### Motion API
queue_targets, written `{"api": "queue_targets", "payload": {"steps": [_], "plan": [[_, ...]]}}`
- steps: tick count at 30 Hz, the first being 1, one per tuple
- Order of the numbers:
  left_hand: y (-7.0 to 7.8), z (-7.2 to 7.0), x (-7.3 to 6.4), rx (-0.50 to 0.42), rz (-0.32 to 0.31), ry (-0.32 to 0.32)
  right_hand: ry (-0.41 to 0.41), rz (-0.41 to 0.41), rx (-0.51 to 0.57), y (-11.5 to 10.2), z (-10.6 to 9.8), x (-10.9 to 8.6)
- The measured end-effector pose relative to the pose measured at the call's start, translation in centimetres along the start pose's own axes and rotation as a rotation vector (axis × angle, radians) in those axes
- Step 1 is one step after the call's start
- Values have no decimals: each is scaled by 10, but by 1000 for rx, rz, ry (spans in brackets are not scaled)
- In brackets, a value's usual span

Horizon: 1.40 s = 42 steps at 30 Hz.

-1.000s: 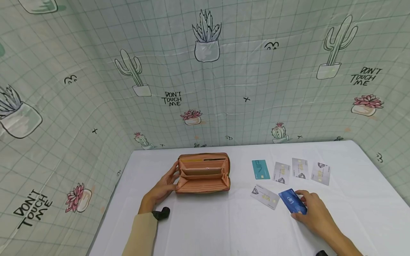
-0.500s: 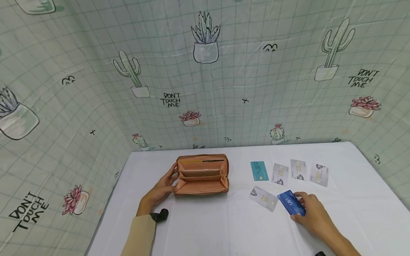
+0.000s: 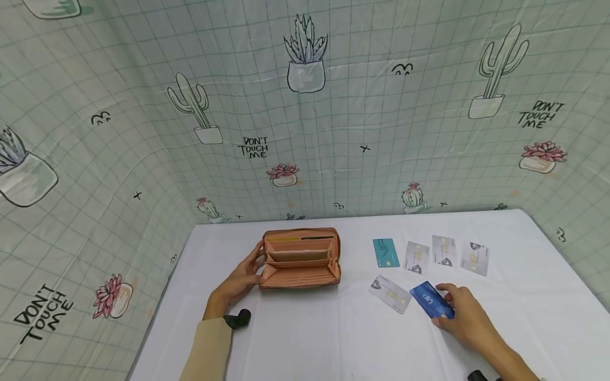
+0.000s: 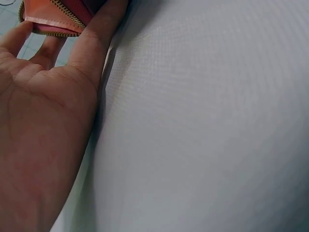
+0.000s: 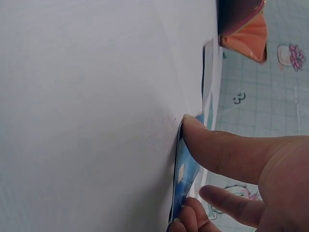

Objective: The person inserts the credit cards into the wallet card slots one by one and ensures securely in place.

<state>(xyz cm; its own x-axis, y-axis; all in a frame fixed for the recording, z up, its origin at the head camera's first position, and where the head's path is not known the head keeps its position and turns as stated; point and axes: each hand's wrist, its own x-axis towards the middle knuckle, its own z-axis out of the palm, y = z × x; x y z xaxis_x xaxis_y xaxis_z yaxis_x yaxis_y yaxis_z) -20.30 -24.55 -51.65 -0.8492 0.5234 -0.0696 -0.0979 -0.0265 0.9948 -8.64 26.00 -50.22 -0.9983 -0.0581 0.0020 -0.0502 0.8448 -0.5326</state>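
Observation:
In the head view, a tan zip-around wallet (image 3: 301,276) lies unzipped and spread, its compartments facing up. My left hand (image 3: 240,279) holds it by its left side, thumb at the near corner and fingers along the far part. The left wrist view shows those fingers at the brass zipper edge (image 4: 67,12). My right hand (image 3: 464,315) pinches a blue VIP card (image 3: 429,299) by its edges, thumb on the near side. Seen from the right wrist, the thumb (image 5: 207,145) presses the card's edge, low over the white cloth. A silver VIP card (image 3: 389,294) lies just left of the blue one.
A teal card (image 3: 386,253) and three silver cards, the nearest (image 3: 416,257) beside it, lie in a row behind the right hand. White cloth (image 3: 305,338) covers the table. A patterned curtain (image 3: 333,121) closes off the back and sides.
The blue card has turned a little, its left corner edging leftward, and the silver card beside it has slid slightly left. The left hand keeps its hold on the wallet.

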Motion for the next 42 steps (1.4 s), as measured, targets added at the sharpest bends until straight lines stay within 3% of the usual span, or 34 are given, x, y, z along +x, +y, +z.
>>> {"api": "queue_targets", "payload": {"steps": [8, 12, 19, 31, 42], "plan": [[1, 1, 0, -17, -2, -16, -52, 22, 3, 0, -3, 5], [7, 4, -2, -24, -5, -24, -32, -9, 22, -1, -4, 5], [0, 2, 0, -35, -1, -17, -13, 9, 69, 1, -7, 5], [0, -1, 0, -26, -4, -9, -27, -34, 136, -6, -22, 5], [0, 1, -1, -25, 4, -9, 9, -91, 194, -11, -31, 10]]}}
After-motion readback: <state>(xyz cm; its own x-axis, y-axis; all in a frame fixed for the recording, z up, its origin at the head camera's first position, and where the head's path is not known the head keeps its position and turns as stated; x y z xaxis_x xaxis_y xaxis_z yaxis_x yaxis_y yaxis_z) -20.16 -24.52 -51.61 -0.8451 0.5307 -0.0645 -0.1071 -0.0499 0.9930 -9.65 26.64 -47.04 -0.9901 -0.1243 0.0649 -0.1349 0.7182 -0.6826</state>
